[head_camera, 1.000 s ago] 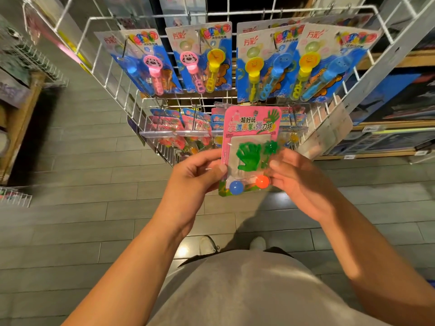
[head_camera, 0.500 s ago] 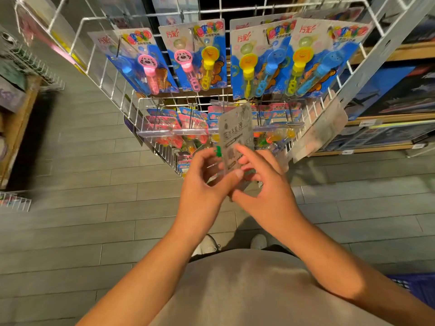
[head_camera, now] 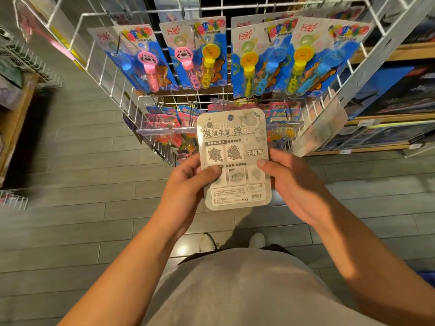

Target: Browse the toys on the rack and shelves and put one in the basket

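Matt grey cardboard toy card point(head_camera: 234, 158); white wire rack point(head_camera: 122, 90).

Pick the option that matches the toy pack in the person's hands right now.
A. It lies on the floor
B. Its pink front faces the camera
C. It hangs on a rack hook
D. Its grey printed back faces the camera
D: the toy pack shows its grey back with printed pictures and a barcode, held between the left hand and right hand.

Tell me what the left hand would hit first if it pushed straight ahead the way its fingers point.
Probably the toy card the left hand already grips; past it, the wire rack with its lower hanging packs, though depth is unclear.
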